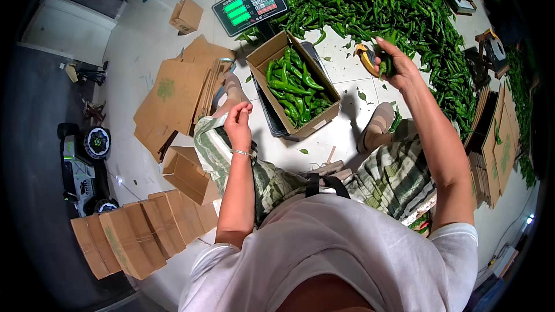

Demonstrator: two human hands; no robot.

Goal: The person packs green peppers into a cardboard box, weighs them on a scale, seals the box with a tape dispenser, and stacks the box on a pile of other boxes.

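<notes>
The right hand [403, 71], right of upper centre, is closed around green pepper [386, 67], too bunched to count; the left hand [237, 128], left of centre, has its fingers curled together. One open carton [317, 125] of peppers sits mid-frame on one scale [250, 7]; one pepper heap [358, 0] fills the upper right.

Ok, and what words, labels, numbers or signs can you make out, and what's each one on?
Without copying any wording, markings show here:
Black scale panel: printed keys, small print; digits in its three green windows too washed out to read.
Small brown carton: dark print, too small to read.
Flattened cardboard: green mark, too blurred to read.
Toy vehicle: pale lettering.
</notes>
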